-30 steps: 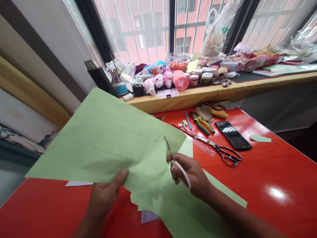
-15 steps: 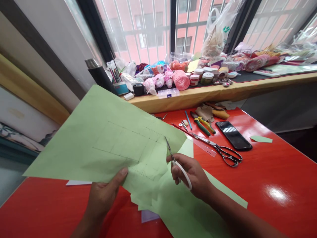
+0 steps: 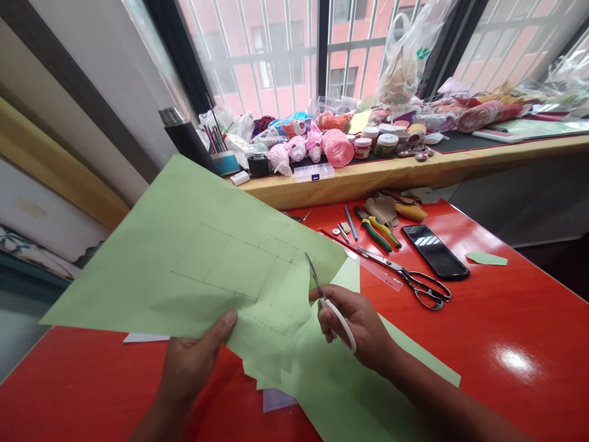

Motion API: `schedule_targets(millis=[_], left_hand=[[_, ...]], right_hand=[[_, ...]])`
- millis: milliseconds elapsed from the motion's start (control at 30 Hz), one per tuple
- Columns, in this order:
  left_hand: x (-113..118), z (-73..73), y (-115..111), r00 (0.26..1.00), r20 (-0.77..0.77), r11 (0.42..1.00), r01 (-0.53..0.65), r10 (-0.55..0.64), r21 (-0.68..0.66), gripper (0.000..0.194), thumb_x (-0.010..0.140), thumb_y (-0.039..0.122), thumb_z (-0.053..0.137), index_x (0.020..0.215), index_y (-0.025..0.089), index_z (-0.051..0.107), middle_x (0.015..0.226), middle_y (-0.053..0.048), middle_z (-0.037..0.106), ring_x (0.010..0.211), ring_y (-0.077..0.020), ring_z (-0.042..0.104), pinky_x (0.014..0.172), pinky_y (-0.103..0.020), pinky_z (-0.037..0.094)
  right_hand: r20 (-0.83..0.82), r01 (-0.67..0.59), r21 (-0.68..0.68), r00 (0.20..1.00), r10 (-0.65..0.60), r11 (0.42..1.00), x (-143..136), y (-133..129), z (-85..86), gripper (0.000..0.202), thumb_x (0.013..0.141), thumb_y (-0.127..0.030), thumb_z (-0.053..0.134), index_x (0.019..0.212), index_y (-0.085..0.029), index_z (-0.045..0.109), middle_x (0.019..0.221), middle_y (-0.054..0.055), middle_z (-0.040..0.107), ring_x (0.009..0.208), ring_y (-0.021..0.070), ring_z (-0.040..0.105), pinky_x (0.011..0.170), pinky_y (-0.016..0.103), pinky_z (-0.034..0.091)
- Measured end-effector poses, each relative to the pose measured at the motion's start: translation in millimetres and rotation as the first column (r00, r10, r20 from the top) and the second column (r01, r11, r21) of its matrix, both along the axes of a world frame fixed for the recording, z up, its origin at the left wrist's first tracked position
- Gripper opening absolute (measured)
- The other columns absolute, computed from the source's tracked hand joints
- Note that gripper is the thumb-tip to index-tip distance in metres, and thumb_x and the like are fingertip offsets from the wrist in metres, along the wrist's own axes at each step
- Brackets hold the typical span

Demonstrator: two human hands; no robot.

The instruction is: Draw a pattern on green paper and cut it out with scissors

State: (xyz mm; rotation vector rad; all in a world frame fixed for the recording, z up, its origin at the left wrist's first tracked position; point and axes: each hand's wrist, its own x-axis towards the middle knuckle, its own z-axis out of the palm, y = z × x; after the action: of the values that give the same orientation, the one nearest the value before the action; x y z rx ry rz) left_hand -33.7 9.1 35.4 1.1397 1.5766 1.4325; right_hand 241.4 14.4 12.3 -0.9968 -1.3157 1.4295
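A large sheet of green paper (image 3: 151, 245) with a pencil-drawn box outline spreads across the middle, raised off the table at its left. My left hand (image 3: 196, 356) grips its near edge, thumb on top and the other fingers hidden beneath. In my right hand (image 3: 356, 325) are white-handled scissors (image 3: 338, 322), fingers closed round the loops. Their blades lie at the cut in the sheet, close to the right end of the drawn lines. Below the cut, another stretch of green paper (image 3: 350, 393) runs under my right forearm.
On the red table (image 3: 519, 313) lie large black-handled scissors (image 3: 426, 288), a phone (image 3: 435, 252), pliers (image 3: 377, 230), a clear ruler (image 3: 380, 273), a blue pencil (image 3: 350, 223) and a green paper scrap (image 3: 486, 258). A crowded windowsill with jars and a black flask (image 3: 186, 138) stands behind.
Almost nothing differs. The left part of the green sheet has shifted very slightly up and left; both hands keep their holds.
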Motion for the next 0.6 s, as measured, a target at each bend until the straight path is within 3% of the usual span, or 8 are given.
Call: schedule_targets(millis=[233,400,600], left_hand=[[-0.8,-0.4,0.2,0.999,0.04,1.0,0.014,-0.014,0.004,0.033,0.076,0.042,0.093,0.062,0.025,0.069,0.071,-0.003,0.074,0.093,-0.0284,0.08,0.101,-0.042,0.068],[-0.2,-0.3,0.1,1.0,0.004,1.0,0.01,-0.01,-0.002,0.037,0.074,0.045,0.093,0.058,0.026,0.067,0.068,-0.004,0.073,0.093,-0.0304,0.08,0.096,-0.043,0.07],[-0.1,1.8,1.2,0.998,0.067,1.0,0.005,-0.004,-0.015,0.042,0.072,0.044,0.096,0.056,0.025,0.063,0.07,-0.004,0.075,0.094,-0.0287,0.08,0.101,-0.042,0.068]], right_hand=[[-0.009,0.001,0.005,1.0,-0.001,1.0,0.5,-0.8,-2.9,0.06,0.093,-0.073,0.076,0.116,-0.018,0.075,0.067,-0.003,0.06,0.055,0.0154,0.058,0.056,0.03,0.051],[-0.025,-0.001,0.013,1.0,0.002,1.0,-0.1,-0.4,-2.9,0.058,0.095,-0.072,0.076,0.116,-0.018,0.075,0.068,-0.003,0.059,0.055,0.0142,0.057,0.056,0.028,0.05],[-0.023,-0.003,-0.006,1.0,0.002,1.0,0.0,-0.1,-1.8,0.06,0.094,-0.073,0.076,0.116,-0.018,0.076,0.067,-0.004,0.057,0.055,0.0142,0.056,0.055,0.028,0.051]])
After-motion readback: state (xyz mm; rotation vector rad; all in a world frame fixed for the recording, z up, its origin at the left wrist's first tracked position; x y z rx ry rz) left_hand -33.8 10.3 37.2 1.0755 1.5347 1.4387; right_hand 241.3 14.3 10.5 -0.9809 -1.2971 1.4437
